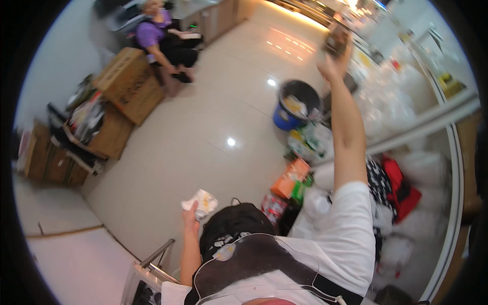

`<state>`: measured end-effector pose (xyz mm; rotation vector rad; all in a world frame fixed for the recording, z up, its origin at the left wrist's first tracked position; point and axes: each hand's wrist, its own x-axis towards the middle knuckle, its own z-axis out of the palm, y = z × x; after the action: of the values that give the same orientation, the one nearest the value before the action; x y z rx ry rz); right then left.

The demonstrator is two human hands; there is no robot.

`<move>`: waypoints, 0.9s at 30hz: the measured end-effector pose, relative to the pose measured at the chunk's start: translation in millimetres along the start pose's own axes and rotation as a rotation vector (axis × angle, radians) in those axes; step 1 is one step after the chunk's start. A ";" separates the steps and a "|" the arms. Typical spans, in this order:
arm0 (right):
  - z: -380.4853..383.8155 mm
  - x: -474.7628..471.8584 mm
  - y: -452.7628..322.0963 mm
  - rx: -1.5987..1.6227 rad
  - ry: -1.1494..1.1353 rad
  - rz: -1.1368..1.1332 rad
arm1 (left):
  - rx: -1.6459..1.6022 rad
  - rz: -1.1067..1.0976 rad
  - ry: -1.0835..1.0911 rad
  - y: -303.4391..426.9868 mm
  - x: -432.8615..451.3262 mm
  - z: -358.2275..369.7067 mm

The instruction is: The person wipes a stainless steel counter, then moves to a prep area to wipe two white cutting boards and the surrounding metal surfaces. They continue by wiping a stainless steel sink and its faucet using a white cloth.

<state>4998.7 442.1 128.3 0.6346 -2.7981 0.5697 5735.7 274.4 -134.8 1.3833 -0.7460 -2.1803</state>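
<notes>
On the left, low in the view, my left hand (191,215) holds a crumpled white cloth or paper (202,204) with yellow stains. My right arm reaches far forward to the upper right. There my right hand (333,68) is blurred beside a dark brown object (336,41), which seems to be in its grasp; blur hides what it is and how the fingers close. Below and left of that hand, a blue bin with a black liner (286,117) stands on the floor with stained white waste inside.
A person in a purple top (150,34) sits at the upper left beside cardboard boxes (131,89). Clear plastic bags (389,99) fill a metal-framed shelf (455,160) at the right. An orange box (290,178) and other packages lie near my legs. A metal-framed item (156,263) stands lower left.
</notes>
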 end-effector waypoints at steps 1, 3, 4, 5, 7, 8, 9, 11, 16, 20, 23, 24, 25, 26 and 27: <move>49.4 -29.3 -6.2 0.014 -0.123 0.019 | -0.015 0.003 0.078 -5.5 4.7 -21.0; 138.7 -106.2 -7.6 -0.175 -0.076 -0.206 | 0.011 0.060 0.123 -23.5 15.2 -62.4; 190.7 -173.4 -21.5 -0.052 -0.306 -0.151 | 0.068 0.075 0.231 -22.4 3.7 -81.5; 235.0 -248.8 -28.8 0.021 -0.297 -0.126 | 0.188 0.122 0.319 -32.9 2.5 -109.7; 296.1 -372.3 -25.2 -0.171 -0.764 -0.371 | 0.404 0.216 0.445 -63.2 20.1 -158.6; 310.0 -447.0 -33.0 -0.122 -1.007 -0.314 | 0.477 0.133 0.528 -66.5 9.7 -168.6; 313.8 -501.6 -52.8 -0.048 -1.211 -0.199 | 0.539 0.045 0.626 -64.6 -8.7 -182.2; 297.5 -579.7 -78.5 0.063 -1.518 0.169 | 0.601 -0.004 0.661 -78.9 -26.8 -221.1; 305.3 -546.3 -97.8 -0.087 -1.230 -0.345 | 0.948 0.017 0.634 -132.3 -63.1 -300.5; 296.9 -473.2 -201.5 -0.080 -1.115 -0.406 | 0.959 -0.001 0.578 -138.2 -77.9 -304.8; 285.3 -406.7 -323.8 0.141 -0.964 -0.557 | 0.982 0.059 0.446 -134.5 -30.9 -332.7; 267.7 -385.7 -367.2 0.181 -0.962 -0.580 | 0.956 0.085 0.455 -123.3 -30.5 -319.5; 253.3 -361.2 -396.1 0.235 -0.751 -0.709 | 0.934 0.113 0.449 -103.5 -24.4 -296.7; 197.6 -359.2 -474.1 0.308 -0.938 -0.650 | 0.908 0.103 0.533 -90.5 -39.1 -306.4; 163.0 -333.7 -510.1 0.402 -0.890 -0.695 | 0.891 0.128 0.544 -75.5 -30.5 -294.8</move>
<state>5504.3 73.0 48.9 2.2955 -2.8105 0.8326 6011.0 290.8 -267.1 2.1234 -1.6027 -1.2552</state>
